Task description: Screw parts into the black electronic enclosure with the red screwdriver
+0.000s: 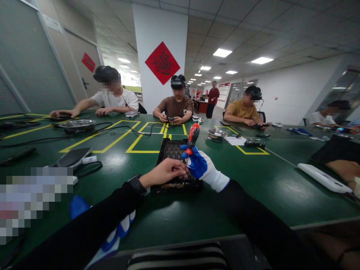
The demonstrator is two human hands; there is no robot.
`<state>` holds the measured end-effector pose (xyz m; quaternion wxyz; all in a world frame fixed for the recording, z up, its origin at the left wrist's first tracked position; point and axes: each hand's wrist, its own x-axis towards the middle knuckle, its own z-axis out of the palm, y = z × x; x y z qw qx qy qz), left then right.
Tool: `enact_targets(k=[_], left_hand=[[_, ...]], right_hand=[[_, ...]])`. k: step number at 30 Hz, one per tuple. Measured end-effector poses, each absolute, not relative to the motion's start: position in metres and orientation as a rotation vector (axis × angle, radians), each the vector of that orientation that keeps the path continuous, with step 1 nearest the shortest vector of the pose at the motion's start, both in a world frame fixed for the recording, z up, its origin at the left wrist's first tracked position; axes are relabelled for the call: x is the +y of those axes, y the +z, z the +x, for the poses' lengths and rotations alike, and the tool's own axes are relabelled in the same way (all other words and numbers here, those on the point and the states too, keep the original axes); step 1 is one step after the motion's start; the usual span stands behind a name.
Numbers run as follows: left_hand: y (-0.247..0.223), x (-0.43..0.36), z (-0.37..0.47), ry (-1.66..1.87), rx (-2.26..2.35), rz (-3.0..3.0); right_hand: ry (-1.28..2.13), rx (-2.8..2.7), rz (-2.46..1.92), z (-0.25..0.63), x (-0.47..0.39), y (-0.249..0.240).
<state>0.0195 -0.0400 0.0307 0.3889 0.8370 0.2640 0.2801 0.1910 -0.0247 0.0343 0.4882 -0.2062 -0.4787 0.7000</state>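
A screwdriver (192,135) with a red and black handle stands nearly upright over an open black plastic casing (155,187). My right hand (199,163), in a blue and white glove, grips it below the handle's top. The thin shaft points down into the casing. My left hand (165,171) is bare, with a dark watch (137,185) on the wrist. Its fingertips are pinched together beside the shaft's lower end, and whatever they hold is too small to make out. The screwdriver's tip is hidden among the fingers.
A blue and white glove (123,227) lies under my left forearm. Metal bowls (77,125) and black cables rest on the green table (230,213), which has yellow tape outlines. A white device (323,177) lies at right. Several people sit around the table.
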Motion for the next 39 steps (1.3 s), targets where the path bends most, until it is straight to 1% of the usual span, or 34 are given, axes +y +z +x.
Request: enact_targets(k=[9,15,19,25,32,39], left_hand=[[0.03,-0.0405,0.02,0.722,0.652,2.11],[0.0299,-0.0397,0.0198,0.732,0.662,2.091],[0.0311,-0.0406,0.0205,0.728,0.664,2.111],[0.0317,-0.0411,0.0202,0.712,0.667,2.14],[0.0296,-0.0396,0.02,0.733,0.67,2.092],[0.0311,-0.0404,0.0209,0.715,0.662,2.115]], right_hand=[[1.702,-1.047,-0.423,0.189,-0.0243,0.0289],[1.783,-1.048,-0.429,0.1922,-0.0272,0.0337],[1.742,-1.045,-0.482,0.1915,-0.0259,0.032],[1.67,-0.989,-0.442,0.1877,-0.0253,0.0284],[1.809,-1.036,-0.411,0.193,-0.0215,0.0301],[1.674,-1.096,-0.46,0.1895,-0.022,0.0244]])
